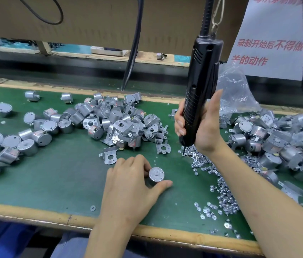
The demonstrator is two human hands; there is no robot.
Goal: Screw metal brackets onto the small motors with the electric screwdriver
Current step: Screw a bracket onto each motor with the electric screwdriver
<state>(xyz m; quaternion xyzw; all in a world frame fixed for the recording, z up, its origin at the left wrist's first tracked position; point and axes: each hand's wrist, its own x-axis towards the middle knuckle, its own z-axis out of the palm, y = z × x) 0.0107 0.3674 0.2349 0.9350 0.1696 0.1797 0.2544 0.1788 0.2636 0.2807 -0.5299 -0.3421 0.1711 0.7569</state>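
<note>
My left hand (pixel 128 185) grips a small silver motor (pixel 156 175) that stands upright on the green mat, thumb on its near side and fingers on its far side. My right hand (pixel 201 127) grips the black electric screwdriver (pixel 201 86), which hangs from a clip and cable above. Its bit points down into the strip of loose screws (pixel 219 185). A loose metal bracket (pixel 109 155) lies just beyond my left hand.
A heap of motors and brackets (pixel 121 121) fills the middle of the green mat (pixel 63 174). More motors (pixel 13 142) are scattered at left, and another pile (pixel 281 142) sits at right below a plastic bag (pixel 234 90). A wooden edge (pixel 35 213) borders the mat in front.
</note>
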